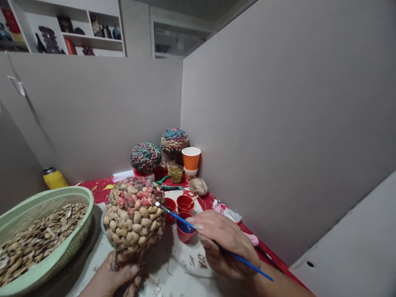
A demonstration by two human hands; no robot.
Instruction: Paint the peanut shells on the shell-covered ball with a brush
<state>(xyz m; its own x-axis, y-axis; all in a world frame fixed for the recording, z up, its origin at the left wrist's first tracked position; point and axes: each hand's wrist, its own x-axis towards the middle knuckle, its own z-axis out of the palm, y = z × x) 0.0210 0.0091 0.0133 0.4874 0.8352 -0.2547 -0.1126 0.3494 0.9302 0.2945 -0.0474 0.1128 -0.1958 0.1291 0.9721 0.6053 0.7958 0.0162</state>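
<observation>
My left hand (119, 270) is closed around the stem below a ball covered in peanut shells (134, 218), holding it upright. Red and pink paint colours the upper part of this ball; its lower shells are plain tan. Between the fingers of my right hand (221, 239) is a blue paintbrush (182, 220), its bristles beside the ball's right side; whether they touch it I cannot tell. Just beyond that hand stand red cups, one with dark blue liquid (185, 231), another (185, 203) behind it and a third (170, 208) partly hidden by the ball.
A green basket (88, 206) of shells stands at left, near a yellow bottle (55, 178). Two painted balls (145, 157) sit at the back, beside orange paper cups (191, 159) and a twine ball (198, 187). Grey panels (262, 123) enclose the table; shell scraps lie in front.
</observation>
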